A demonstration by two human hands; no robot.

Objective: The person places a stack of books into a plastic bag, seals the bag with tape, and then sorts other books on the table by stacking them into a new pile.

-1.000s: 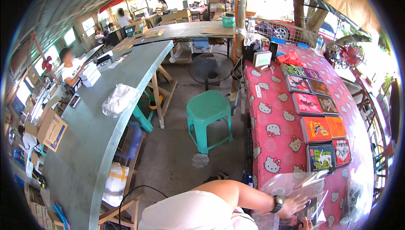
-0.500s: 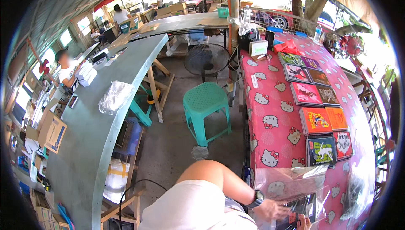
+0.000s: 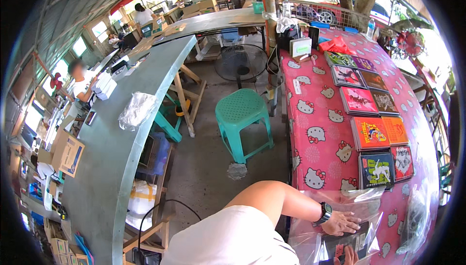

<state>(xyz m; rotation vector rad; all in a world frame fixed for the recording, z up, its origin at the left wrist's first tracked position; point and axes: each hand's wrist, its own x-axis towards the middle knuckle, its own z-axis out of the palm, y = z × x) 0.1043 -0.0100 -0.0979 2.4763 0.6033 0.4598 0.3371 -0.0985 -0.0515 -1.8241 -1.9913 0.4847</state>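
A dark, flat notebook-like item [image 3: 335, 240] lies on the pink table under a sheet of clear plastic [image 3: 310, 202] at the lower right. My left hand [image 3: 342, 223], with a dark watch at its wrist, rests open on the plastic and the item's far part, fingers spread. Just nearer, at the lower edge, my right hand [image 3: 348, 256] touches the same item with its fingers apart; the rest of this hand is cut off. Beyond them are notebooks in two columns, the closest being a dark one with a white figure [image 3: 377, 170] and a red one [image 3: 403, 163].
A bundle of clear plastic [image 3: 415, 221] lies at the table's right side. Left of the pink table [image 3: 303, 158] stand a green stool [image 3: 242, 112] and a black fan [image 3: 240, 63]. A long grey table [image 3: 107, 153] runs along the left, with a person seated beyond it.
My left hand has moved up and right over the plastic, its fingers now spread wider. My right hand stays near the item's close end. The whole view has shifted slightly.
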